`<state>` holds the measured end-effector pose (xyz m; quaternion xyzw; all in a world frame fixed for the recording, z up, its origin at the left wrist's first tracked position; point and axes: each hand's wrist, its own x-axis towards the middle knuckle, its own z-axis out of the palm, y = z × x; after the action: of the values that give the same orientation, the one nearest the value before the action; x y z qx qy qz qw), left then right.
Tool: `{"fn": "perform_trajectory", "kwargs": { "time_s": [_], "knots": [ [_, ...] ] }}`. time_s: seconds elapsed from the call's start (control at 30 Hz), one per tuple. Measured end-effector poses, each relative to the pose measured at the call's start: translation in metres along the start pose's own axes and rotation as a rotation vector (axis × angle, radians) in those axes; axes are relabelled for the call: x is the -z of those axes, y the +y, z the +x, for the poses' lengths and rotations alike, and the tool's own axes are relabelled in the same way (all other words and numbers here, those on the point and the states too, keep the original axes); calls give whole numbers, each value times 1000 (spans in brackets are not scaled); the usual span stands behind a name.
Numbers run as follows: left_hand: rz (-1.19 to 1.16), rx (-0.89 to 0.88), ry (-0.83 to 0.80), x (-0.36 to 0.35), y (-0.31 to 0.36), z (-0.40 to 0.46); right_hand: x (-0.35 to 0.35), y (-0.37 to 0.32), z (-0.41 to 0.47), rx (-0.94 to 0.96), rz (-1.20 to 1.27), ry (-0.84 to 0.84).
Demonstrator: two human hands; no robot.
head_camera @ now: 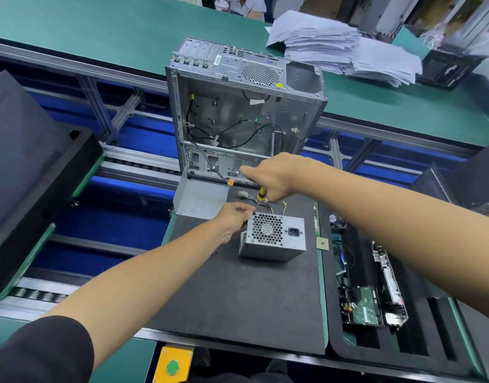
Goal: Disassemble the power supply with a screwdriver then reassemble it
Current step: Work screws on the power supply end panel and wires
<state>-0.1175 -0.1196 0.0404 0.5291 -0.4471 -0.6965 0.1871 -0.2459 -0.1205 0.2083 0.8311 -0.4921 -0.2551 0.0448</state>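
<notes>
A dark foam-covered worktop [237, 299] is seen at the centre of the frame. On it are set the grey power supply [272, 237], centre, an open computer case [246, 111] standing toward the top, and a bent metal panel [200, 199] at centre left.

Power supply [272, 236]: grey metal box, closed, set on the dark mat, fan grille and socket facing up.
Screwdriver [261, 195]: yellow handle, held upright behind it.
</notes>
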Motion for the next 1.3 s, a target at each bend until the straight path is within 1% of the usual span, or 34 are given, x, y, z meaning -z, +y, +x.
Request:
{"fn": "perform_trajectory", "kwargs": {
  "time_s": [0.1, 0.13, 0.3, 0.37, 0.43, 0.53, 0.63, 0.73, 0.87, 0.97, 1.13, 1.3],
  "knots": [
    [1, 2, 2, 0, 1, -1, 4, 2, 1, 84, 13, 30],
    [-1, -1, 3, 0, 0, -1, 5, 3, 2, 86, -10, 34],
    [-30, 1, 7, 1, -1, -1, 4, -2, 5, 5, -141, -43],
    [-42, 3, 7, 0, 0, 0, 4, -6, 4, -1, -186, -22],
    [-39, 0, 2, 0, 0, 0, 3, -7, 2, 1, -181, 26],
    [-32, -12, 10, -1, 0, -1, 1, -4, 1, 4, -155, 55],
    [-6, -34, 18, 0, 0, -1, 1, 0, 2, 35, -106, 47],
    [-19, -40, 22, 1, -1, -1, 3, 4, 4, 52, -128, 75],
    [-39, -48, 43, 1, -2, 0, 2, -3, 4, 25, -186, 80],
    [-45, -42, 52, 0, -1, -1, 0, -6, 2, 12, -135, 95],
    [-41, -36, 74, 1, 1, -3, 6, -4, 0, 120, -69, 99],
    [-63, -42, 81, 0, 0, -5, 5, -6, 2, 50, -162, 96]
  ]
}}
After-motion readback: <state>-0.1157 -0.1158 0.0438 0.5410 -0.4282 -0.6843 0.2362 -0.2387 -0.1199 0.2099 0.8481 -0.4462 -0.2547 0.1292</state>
